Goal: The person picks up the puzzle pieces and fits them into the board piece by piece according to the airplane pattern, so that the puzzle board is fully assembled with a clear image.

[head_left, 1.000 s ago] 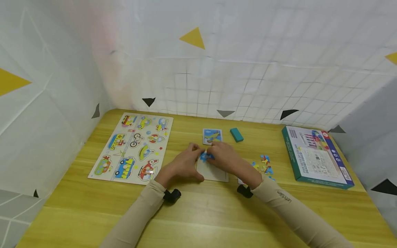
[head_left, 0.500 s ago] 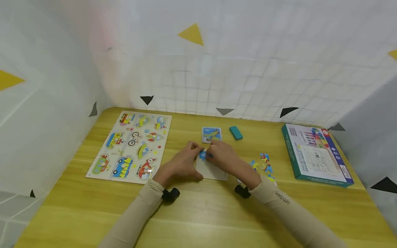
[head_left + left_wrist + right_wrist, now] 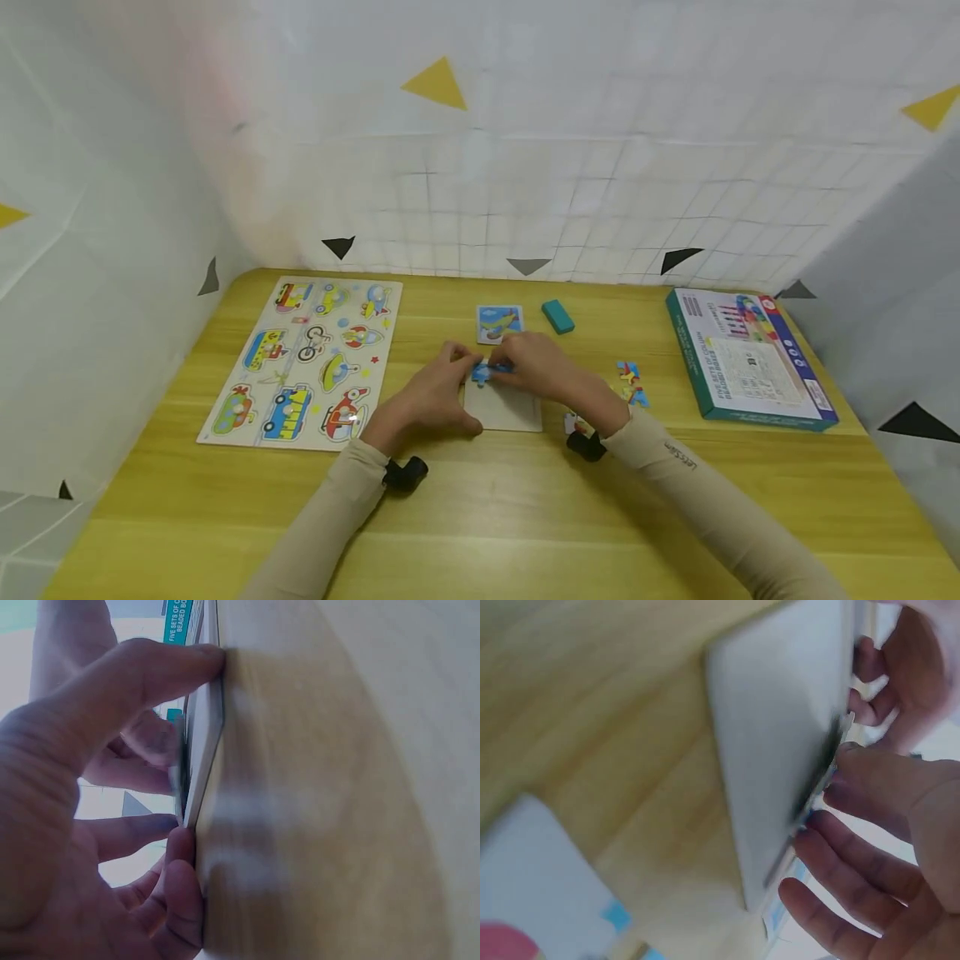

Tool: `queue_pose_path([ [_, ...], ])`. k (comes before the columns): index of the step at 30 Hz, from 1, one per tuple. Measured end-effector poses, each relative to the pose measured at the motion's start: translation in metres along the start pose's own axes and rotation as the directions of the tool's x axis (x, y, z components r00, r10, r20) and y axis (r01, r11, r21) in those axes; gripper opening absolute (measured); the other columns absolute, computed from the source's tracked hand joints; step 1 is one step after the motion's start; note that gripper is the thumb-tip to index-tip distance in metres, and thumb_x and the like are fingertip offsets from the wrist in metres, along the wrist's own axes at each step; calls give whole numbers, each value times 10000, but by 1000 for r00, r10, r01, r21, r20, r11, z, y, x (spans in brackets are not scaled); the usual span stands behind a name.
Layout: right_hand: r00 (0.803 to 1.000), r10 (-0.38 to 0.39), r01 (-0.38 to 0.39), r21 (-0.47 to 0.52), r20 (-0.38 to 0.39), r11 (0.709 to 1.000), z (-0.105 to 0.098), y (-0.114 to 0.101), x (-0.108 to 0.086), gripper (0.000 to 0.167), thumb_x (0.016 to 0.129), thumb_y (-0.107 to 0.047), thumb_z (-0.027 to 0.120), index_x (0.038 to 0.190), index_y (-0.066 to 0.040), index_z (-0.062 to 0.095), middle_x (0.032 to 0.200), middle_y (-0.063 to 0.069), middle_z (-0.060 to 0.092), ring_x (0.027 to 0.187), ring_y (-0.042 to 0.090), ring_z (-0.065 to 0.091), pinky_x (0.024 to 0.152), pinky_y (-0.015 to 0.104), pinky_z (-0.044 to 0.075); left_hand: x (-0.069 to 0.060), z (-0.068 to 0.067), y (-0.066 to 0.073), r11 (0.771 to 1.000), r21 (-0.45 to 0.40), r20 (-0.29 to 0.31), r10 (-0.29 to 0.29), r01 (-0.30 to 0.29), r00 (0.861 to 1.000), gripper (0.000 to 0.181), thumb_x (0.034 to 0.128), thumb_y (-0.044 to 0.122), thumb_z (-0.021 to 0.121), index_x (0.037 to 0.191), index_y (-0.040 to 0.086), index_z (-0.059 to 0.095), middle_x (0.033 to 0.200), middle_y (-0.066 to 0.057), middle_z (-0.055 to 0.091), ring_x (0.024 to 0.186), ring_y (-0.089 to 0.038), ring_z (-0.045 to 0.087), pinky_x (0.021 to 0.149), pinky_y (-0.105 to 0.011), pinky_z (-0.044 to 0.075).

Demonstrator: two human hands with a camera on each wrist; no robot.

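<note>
A small pale puzzle board (image 3: 504,410) lies on the wooden table, and my left hand (image 3: 423,393) holds its left side. The thumb is at the near corner, while the other fingers reach the far corner. Blue jigsaw pieces (image 3: 481,372) sit at that far left corner, partly covered by my fingers. My right hand (image 3: 534,367) pinches a thin jigsaw piece low over the board. In the right wrist view its fingertips (image 3: 808,838) are at the piece's edge, with my left hand (image 3: 911,679) close beyond. Which picture the piece carries is hidden.
A small picture card (image 3: 499,323) and a teal block (image 3: 557,317) lie behind the board. Several loose jigsaw pieces (image 3: 630,385) are to the right, partly behind my forearm. A vehicle peg puzzle (image 3: 261,380) is at left, a flat box (image 3: 757,367) at right.
The head view has shifted slightly. My right hand has tilted a little, uncovering more of the blue pieces, and its forearm now covers more of the loose pieces. My left hand keeps its hold.
</note>
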State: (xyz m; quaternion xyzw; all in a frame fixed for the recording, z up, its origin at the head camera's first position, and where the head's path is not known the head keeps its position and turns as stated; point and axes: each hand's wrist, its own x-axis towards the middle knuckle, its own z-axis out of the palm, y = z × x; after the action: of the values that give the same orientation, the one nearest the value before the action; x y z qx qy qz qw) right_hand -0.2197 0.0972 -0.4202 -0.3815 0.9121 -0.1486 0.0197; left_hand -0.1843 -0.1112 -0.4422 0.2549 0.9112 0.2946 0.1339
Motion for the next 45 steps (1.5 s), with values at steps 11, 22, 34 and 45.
queue_pose_path([
  [11, 999, 22, -21, -65, 22, 998, 6, -7, -1, 144, 880, -185, 784, 982, -85, 802, 801, 8, 564, 691, 133, 462, 610, 276, 415, 0, -2, 2, 1000, -6, -2, 9, -9, 1000, 1020, 665, 364, 891, 1521, 85, 412, 1425, -102, 326, 1070, -212, 516, 922, -363, 463],
  [22, 999, 11, -7, -110, 38, 994, 7, -10, -7, 191, 864, -220, 785, 1017, -106, 799, 815, -6, 517, 700, 149, 443, 605, 291, 406, 1, -1, 3, 1000, 13, 11, 7, -7, 1000, 1026, 668, 377, 896, 1523, 93, 407, 1427, -101, 322, 1047, -202, 519, 901, -357, 470],
  [34, 999, -8, 7, -30, -34, 1000, -3, -12, -20, 375, 880, -277, 776, 1168, -41, 731, 1012, 71, 641, 817, 176, 568, 690, 325, 499, 0, 0, 3, 1000, 10, 10, -3, 2, 1000, 1031, 670, 383, 901, 1532, 117, 401, 1436, -94, 317, 1043, -203, 523, 895, -363, 475],
  [45, 994, -34, 31, -32, -108, 999, -22, -13, -43, 348, 866, -223, 793, 1141, -20, 728, 1050, 85, 658, 926, 218, 623, 761, 360, 536, -1, 0, 0, 1000, -5, -6, -11, 11, 1000, 1049, 655, 377, 913, 1528, 93, 405, 1435, -98, 319, 1030, -201, 522, 895, -361, 471],
])
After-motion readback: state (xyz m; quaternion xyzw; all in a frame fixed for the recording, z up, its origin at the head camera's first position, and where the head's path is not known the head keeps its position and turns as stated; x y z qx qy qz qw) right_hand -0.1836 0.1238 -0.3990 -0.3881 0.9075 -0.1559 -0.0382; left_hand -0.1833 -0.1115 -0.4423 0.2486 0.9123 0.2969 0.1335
